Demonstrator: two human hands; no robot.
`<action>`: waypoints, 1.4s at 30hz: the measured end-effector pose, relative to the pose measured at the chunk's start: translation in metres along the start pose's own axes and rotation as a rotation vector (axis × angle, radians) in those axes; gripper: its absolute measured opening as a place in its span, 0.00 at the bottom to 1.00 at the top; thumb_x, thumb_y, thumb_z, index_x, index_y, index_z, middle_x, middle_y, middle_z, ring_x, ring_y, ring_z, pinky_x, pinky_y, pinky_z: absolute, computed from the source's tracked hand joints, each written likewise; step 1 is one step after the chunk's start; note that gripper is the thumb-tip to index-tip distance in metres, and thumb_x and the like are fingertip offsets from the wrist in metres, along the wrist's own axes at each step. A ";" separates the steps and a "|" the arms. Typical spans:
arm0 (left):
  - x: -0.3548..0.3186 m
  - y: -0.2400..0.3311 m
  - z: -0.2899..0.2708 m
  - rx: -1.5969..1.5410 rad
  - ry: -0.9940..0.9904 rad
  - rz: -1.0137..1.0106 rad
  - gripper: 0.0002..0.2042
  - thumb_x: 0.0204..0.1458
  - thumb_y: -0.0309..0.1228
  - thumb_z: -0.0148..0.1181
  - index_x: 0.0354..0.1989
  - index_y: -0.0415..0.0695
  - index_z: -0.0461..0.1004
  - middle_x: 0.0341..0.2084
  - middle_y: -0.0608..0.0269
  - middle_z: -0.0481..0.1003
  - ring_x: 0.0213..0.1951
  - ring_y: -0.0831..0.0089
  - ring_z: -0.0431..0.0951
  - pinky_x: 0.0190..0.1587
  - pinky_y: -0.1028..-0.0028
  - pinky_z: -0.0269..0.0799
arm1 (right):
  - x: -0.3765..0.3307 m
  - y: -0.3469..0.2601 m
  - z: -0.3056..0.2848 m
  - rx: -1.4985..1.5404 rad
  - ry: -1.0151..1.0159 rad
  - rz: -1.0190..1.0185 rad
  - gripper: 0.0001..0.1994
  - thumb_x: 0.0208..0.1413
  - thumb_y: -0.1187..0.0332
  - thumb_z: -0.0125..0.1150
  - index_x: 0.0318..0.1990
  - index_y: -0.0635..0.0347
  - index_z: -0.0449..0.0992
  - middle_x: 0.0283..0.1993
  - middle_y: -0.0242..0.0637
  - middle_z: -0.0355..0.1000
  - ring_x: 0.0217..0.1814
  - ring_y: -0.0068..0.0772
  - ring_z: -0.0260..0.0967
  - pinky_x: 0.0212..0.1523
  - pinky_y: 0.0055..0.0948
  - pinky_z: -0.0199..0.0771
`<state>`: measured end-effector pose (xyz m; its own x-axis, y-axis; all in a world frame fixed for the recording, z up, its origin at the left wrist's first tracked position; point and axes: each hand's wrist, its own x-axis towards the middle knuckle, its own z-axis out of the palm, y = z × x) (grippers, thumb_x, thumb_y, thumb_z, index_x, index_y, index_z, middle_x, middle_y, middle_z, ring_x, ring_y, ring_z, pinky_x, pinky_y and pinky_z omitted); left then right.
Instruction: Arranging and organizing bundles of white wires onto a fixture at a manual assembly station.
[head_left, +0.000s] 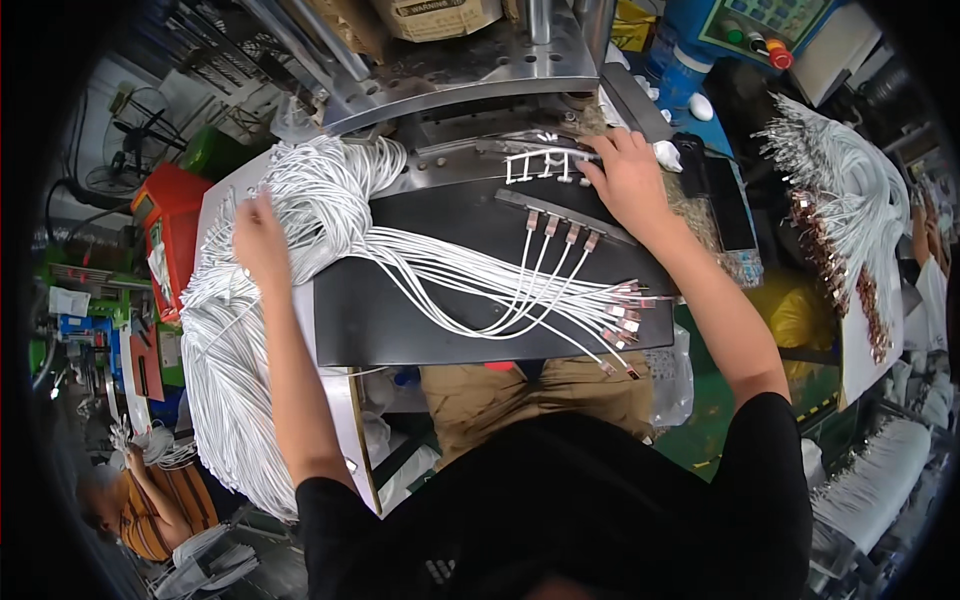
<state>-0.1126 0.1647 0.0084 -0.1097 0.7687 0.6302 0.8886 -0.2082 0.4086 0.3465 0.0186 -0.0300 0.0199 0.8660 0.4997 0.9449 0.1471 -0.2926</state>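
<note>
Four white cables [535,262] lie with their metal plug ends seated side by side in a dark fixture bar [565,217] on a black work mat [420,320], at a bench in front of a metal press [470,75]. The person's right hand [628,178] reaches across the far edge of the mat, fingers closed on the end of a white comb-shaped plastic strip [545,163] that rests on the press bed just beyond the fixture bar. The left hand [258,243] lies on a thick bundle of white cables [300,215] heaped over the left side of the bench; its fingers are curled down into the strands, though whether they grip any single cable cannot be told. From that bundle a fan of cables runs rightward over the mat, ending in a cluster of loose metal connectors [625,310] near the mat's right edge. More white cables with copper-coloured ends [835,215] hang on a rack at far right. At lower left, well apart from the bench, another person in an orange striped shirt [150,505] bends over cables of their own.
</note>
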 end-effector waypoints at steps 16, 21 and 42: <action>-0.202 0.241 0.039 -0.252 -0.551 0.596 0.11 0.48 0.36 0.68 0.29 0.43 0.75 0.27 0.61 0.71 0.33 0.62 0.74 0.34 0.64 0.69 | -0.068 -0.024 -0.043 0.242 -0.360 0.113 0.17 0.57 0.72 0.62 0.55 0.56 0.77 0.42 0.43 0.67 0.49 0.47 0.67 0.51 0.38 0.68; -0.180 0.235 0.022 -0.241 -0.343 0.579 0.09 0.49 0.33 0.67 0.29 0.44 0.75 0.26 0.61 0.72 0.33 0.62 0.74 0.35 0.63 0.69 | -0.048 -0.040 -0.022 0.410 -0.205 0.112 0.11 0.60 0.71 0.60 0.48 0.64 0.76 0.40 0.46 0.67 0.46 0.49 0.68 0.49 0.38 0.68; -0.079 0.203 0.129 -0.155 -0.445 0.491 0.13 0.50 0.41 0.61 0.27 0.43 0.81 0.27 0.59 0.78 0.37 0.60 0.79 0.38 0.61 0.79 | 0.180 0.048 0.142 0.133 0.120 0.041 0.11 0.62 0.67 0.55 0.44 0.64 0.77 0.44 0.47 0.75 0.50 0.41 0.71 0.57 0.37 0.69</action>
<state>0.1341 0.1399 -0.0437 0.5134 0.7315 0.4488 0.7106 -0.6555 0.2555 0.3494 0.2497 -0.0698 0.1036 0.8106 0.5764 0.8911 0.1818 -0.4159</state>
